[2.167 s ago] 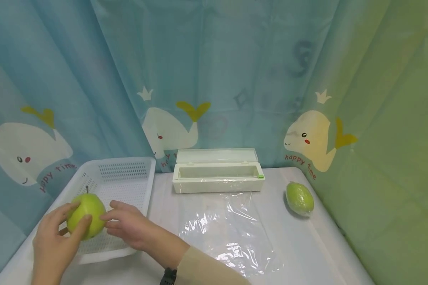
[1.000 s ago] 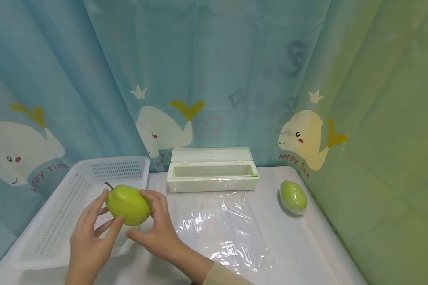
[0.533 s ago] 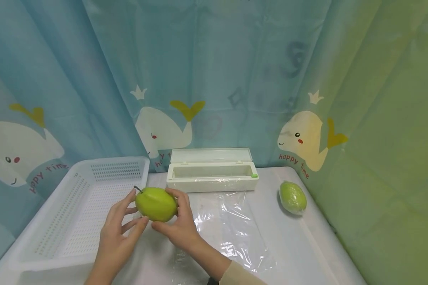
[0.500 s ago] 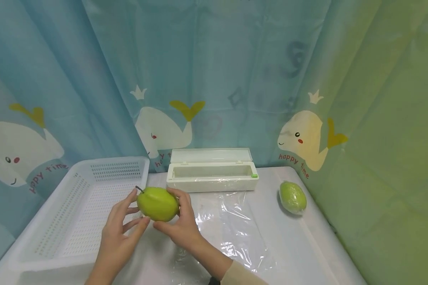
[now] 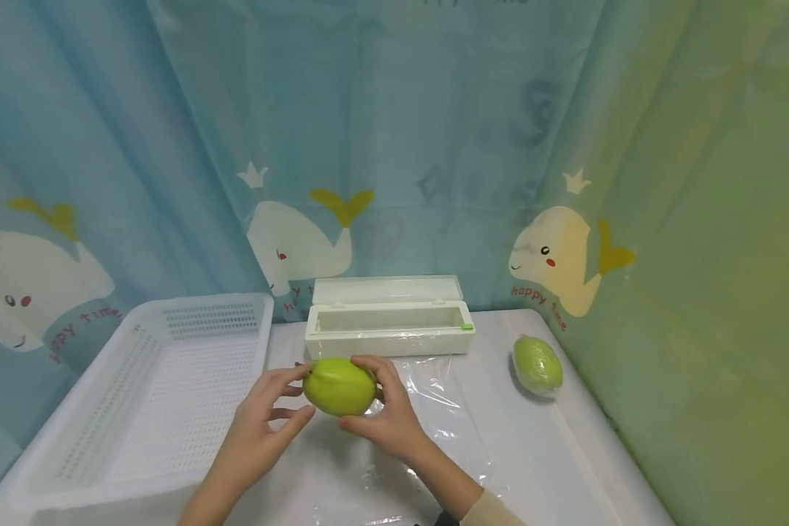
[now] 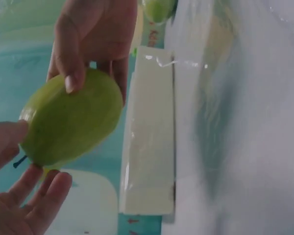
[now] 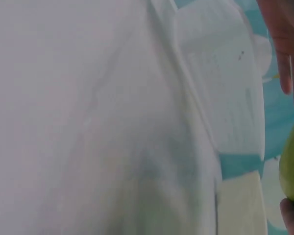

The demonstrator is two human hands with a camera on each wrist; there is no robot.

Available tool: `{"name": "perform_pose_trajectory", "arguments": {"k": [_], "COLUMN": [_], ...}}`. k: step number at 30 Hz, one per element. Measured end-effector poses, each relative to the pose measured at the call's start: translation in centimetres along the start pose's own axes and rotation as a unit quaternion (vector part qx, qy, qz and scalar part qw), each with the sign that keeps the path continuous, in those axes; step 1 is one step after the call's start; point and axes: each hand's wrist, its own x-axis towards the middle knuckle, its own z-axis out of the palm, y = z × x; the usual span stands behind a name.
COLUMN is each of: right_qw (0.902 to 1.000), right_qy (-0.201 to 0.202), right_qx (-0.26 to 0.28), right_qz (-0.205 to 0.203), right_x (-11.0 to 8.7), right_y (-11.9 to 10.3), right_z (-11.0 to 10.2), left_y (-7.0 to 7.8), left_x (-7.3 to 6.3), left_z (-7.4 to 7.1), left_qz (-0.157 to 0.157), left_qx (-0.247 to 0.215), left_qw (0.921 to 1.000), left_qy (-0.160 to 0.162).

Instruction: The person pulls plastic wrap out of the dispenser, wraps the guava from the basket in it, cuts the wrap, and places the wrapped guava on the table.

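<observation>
A green pear is held sideways between both hands above a sheet of clear plastic film. My right hand grips its rounded end, thumb underneath and fingers over the top. At the stem end, my left hand has its fingertips and thumb tip right at the pear's edge. The dark stem shows between the left fingers in the left wrist view. In the right wrist view only part of the pear appears at the right border, with left fingers above it and right fingers below.
A white perforated basket stands at the left. Behind the film is a white wrap dispenser box, its lid raised. A second green fruit covered in film lies at the right. Blue and green curtains enclose the table.
Both hands have carried the pear from over the basket rightward to the film. The right hand, beside the pear at first, now grips it. The left hand has moved to its stem end.
</observation>
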Motion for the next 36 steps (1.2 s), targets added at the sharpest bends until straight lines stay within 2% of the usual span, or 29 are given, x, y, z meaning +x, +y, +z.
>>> {"name": "perform_pose_trajectory", "arguments": {"k": [4, 8, 12, 17, 24, 30, 36], "right_qw": [0.9989, 0.9944, 0.9902, 0.9847, 0.9757, 0.9701, 0.9643], "right_qy": [-0.01, -0.025, -0.05, -0.073, -0.108, -0.125, -0.136], "right_qx": [-0.041, -0.09, -0.111, -0.147, -0.188, -0.206, -0.225], "right_qz": [-0.021, -0.05, -0.068, -0.059, -0.031, -0.029, -0.035], "right_x": [-0.9, -1.6, -2.0, -2.5, -3.3, -3.8, -4.2], "right_y": [0.8, 1.6, 2.2, 2.5, 2.7, 3.0, 3.4], "right_z": [-2.0, -3.8, -5.3, -6.9, -8.1, -8.7, -9.1], "left_y": [0.0, -0.1, 0.0, -0.1, -0.3, -0.4, -0.3], "left_x": [0.4, 0.6, 0.7, 0.9, 0.6, 0.4, 0.2], "left_z": [1.2, 2.5, 3.8, 5.3, 6.4, 7.2, 7.6], "left_qz": [0.014, 0.026, 0.02, 0.025, 0.029, 0.026, 0.023], "left_qx": [-0.018, -0.03, -0.044, -0.038, -0.014, -0.002, -0.006], "left_qw": [0.9991, 0.9976, 0.9952, 0.9904, 0.9869, 0.9827, 0.9805], "left_qy": [-0.035, -0.056, -0.085, -0.13, -0.158, -0.184, -0.195]}}
